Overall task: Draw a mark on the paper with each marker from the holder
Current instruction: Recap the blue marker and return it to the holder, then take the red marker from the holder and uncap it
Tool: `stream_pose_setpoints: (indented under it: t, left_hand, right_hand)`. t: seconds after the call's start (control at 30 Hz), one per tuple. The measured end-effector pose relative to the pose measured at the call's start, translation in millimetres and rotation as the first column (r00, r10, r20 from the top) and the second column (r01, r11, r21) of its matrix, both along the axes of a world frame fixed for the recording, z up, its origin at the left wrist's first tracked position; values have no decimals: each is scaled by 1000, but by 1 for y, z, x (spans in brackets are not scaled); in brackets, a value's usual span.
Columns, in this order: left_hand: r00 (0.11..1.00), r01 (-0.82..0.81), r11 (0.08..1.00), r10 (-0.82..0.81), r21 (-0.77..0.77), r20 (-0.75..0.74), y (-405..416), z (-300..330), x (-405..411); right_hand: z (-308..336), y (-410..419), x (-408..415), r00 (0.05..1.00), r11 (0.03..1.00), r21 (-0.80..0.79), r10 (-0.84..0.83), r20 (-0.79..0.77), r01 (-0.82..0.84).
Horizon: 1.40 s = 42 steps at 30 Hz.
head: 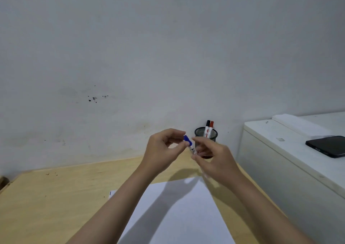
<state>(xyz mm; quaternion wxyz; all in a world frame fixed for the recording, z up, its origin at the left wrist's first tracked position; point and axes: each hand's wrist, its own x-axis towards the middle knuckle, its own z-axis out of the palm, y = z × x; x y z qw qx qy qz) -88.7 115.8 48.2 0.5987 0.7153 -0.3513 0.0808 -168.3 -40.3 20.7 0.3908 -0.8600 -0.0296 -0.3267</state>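
**Blue marker held two-handed over paper, cap end up**

Light wooden desk [56,202] carried the white paper sheet [177,215] at 6 o'clock, laid flat, probably ready for marks. Black mesh metal holder [206,134] stood at 1 o'clock of the hands, against the wall, red and black capped markers [209,127] inside. Left hand [162,150] pinched the blue cap; right hand [212,157] gripped the barrel, likely to uncap. Blue-capped white marker [189,144] was above the paper's far edge, long axis 11-to-5, cap toward 11. Dark phone [328,146] lay at 3 o'clock.
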Motion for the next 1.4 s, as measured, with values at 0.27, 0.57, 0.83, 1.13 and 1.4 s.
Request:
stream_pose_setpoints:
  t: [0.27,0.57,0.83,1.13,1.4]
  left_hand:
    - [983,-177,970,164,166,84,-77,-28,53]
    - [981,-189,935,166,300,101,-140,-55,93]
    - [976,-217,941,204,259,75,-148,-65,108]
    - [976,-216,922,193,320,104,-147,-66,105]
    - [963,-141,987,153,72,-220,-123,-47,75]
  right_hand:
    - [45,-93,57,916,909,263,-370,153,323]
    - [1,-136,131,893,915,23,-387,-229,402]
    - [-6,-142,156,815,887,-192,-462,-351,420]
    - [12,-118,144,777,803,-240,-592,-216,545]
    - [41,-77,78,962,947,167,-272,-31,274]
